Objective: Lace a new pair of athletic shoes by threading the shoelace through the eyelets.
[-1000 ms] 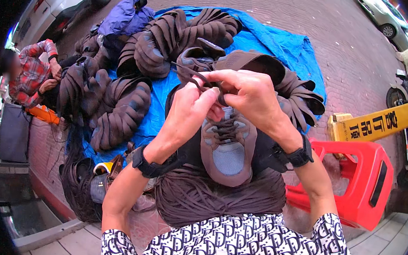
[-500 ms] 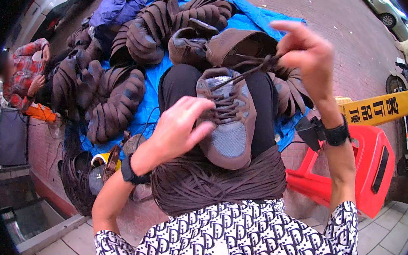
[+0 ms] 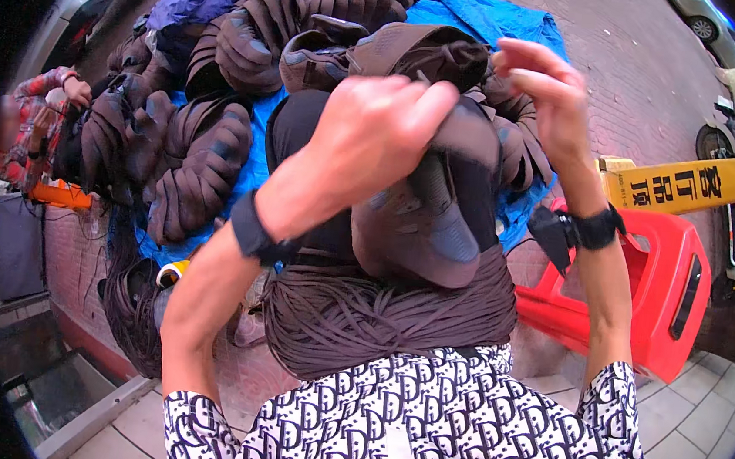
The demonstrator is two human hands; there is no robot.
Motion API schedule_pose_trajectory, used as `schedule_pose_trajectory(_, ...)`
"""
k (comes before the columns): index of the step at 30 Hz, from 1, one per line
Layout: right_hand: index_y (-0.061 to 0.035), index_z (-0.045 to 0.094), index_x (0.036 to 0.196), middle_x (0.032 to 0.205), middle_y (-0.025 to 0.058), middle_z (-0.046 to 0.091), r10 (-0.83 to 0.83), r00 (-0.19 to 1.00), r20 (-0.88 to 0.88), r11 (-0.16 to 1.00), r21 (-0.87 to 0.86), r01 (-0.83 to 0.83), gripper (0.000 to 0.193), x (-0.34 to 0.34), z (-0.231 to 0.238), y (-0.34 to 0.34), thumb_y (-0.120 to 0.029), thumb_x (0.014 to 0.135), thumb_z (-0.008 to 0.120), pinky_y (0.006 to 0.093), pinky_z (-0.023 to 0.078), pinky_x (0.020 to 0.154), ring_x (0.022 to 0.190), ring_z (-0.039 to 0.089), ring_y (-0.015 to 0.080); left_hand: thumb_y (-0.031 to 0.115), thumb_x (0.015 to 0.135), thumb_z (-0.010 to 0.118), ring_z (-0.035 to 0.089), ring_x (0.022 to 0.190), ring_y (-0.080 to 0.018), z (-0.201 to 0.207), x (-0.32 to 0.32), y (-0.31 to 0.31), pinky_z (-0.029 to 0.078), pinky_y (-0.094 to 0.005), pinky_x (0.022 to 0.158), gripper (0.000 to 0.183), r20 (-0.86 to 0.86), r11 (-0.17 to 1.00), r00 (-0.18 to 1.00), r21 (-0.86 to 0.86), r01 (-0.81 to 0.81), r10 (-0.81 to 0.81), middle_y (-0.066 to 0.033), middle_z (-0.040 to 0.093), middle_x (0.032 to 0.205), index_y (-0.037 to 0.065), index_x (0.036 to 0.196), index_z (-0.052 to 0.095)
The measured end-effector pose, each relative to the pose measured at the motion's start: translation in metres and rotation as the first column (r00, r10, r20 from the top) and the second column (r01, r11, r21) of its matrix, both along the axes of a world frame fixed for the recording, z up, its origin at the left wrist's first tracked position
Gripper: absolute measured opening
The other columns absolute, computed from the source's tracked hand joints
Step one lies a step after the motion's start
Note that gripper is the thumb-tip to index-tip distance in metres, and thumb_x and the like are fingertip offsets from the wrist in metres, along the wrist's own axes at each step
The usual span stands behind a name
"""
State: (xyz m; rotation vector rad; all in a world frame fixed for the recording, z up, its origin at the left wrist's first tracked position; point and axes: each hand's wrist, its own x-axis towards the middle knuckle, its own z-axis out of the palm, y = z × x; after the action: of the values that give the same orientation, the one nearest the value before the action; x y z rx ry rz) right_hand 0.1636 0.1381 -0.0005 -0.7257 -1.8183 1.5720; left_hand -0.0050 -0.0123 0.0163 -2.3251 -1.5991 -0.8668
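A brown-grey sneaker (image 3: 415, 234), smeared by motion, is turned over my lap between my dark-trousered knees. My left hand (image 3: 376, 134) is closed at its upper part; the exact spot the fingers grip is hidden. A blurred brown shape (image 3: 472, 138) shows just past those fingertips, perhaps the same shoe's other end. Up and to the right, my right hand (image 3: 549, 101) is raised with fingers curved and apart, and I see nothing in it. Across my lap lies a thick bundle of brown shoelaces (image 3: 378, 313).
Rows of brown shoe uppers (image 3: 202, 167) lie on a blue tarp (image 3: 491, 17) ahead. At the right are a red plastic stool (image 3: 659, 299) and a yellow sign board (image 3: 686, 185). A person in a checked shirt (image 3: 26, 138) works at the far left.
My left hand has moved up and right, and the sneaker has turned, so its laced front no longer shows. My right hand has let go of the laces and its fingers have spread.
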Motion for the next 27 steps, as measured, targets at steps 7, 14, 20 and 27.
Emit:
schedule_pose_trajectory(7,-0.0082,0.056,0.112,0.096,0.0098,0.063,-0.032,0.964,0.266,0.566,0.799,-0.201,0.059,-0.010,0.036,-0.034,-0.006,0.055,0.072,0.0309,0.047,0.071,0.083,0.061,0.0218,0.009,0.070,0.063,0.060,0.069,-0.0314,0.005,0.013,0.035,0.048,-0.0382,0.057,0.018,0.102,0.995,0.992,-0.082,-0.058,0.067,-0.0159,0.059,0.074,0.006,0.086,0.056)
schedule_pose_trajectory(14,-0.0043,0.064,0.094,0.087,0.0121,0.064,-0.012,0.972,0.234,0.549,0.814,-0.189,0.036,-0.010,0.016,-0.015,0.005,0.059,0.066,0.0297,0.050,0.069,0.078,0.063,0.0252,0.018,0.063,0.063,0.056,0.077,-0.0251,-0.018,0.020,-0.044,0.048,-0.0319,0.068,0.037,-0.062,0.977,0.979,0.083,0.197,-0.192,-0.0123,0.057,0.088,0.000,0.094,0.055)
schedule_pose_trajectory(20,-0.0059,0.062,0.086,0.074,0.0122,0.060,-0.062,0.971,0.230,0.445,0.877,-0.180,0.021,-0.007,0.019,-0.033,-0.002,0.066,0.058,0.0349,0.047,0.062,0.071,0.059,0.0294,0.039,0.049,0.072,0.037,0.117,-0.0347,-0.027,0.035,-0.061,0.031,-0.0475,0.096,0.079,-0.270,0.931,0.961,-0.364,-0.040,-0.064,-0.0151,0.043,0.124,0.006,0.117,0.047)
schedule_pose_trajectory(27,-0.0056,0.057,0.074,0.066,0.0031,0.052,-0.189,0.879,0.438,-0.182,0.864,-0.470,0.014,-0.047,0.031,-0.094,-0.016,0.064,0.058,0.0292,0.039,0.059,0.066,0.052,0.0165,0.017,0.073,0.049,0.051,0.098,-0.0286,-0.052,0.039,-0.047,0.039,-0.0397,0.087,0.036,-0.372,0.983,0.917,-0.160,0.090,-0.144,-0.0170,0.054,0.099,-0.004,0.102,0.054)
